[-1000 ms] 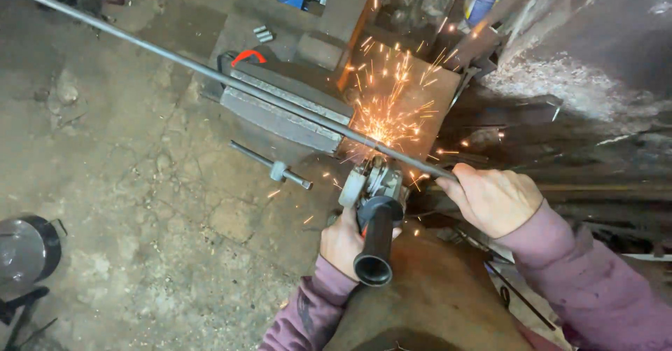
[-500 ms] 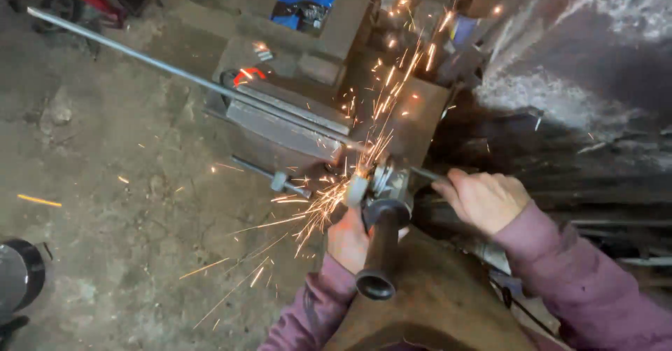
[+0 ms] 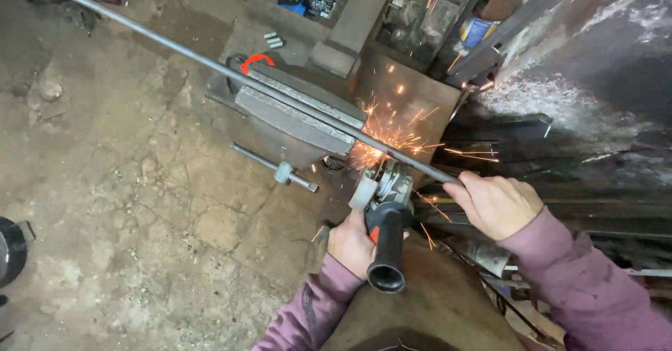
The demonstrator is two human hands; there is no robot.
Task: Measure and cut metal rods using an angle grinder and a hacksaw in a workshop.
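Rod [image 3: 210, 62] lies clamped in the vise [image 3: 294, 116]; your right hand [image 3: 495, 202] grips its end, your left hand [image 3: 353, 242] grips the grinder [image 3: 383, 214]. Sparks now spray smaller, rightward.

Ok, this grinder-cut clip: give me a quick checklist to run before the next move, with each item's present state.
1. Rod clamped in the vise: ok, it lies along the jaws.
2. Right hand grips the rod's free end: ok, fingers closed round it.
3. Left hand holds the angle grinder: ok, though one hand only; the black side handle is unheld.
4. Disc meets the rod just past the vise: ok, sparks start there.
5. Hand protection: not ok, both hands are bare near the sparks.
6. Depth of cut: cannot tell, glare hides it.
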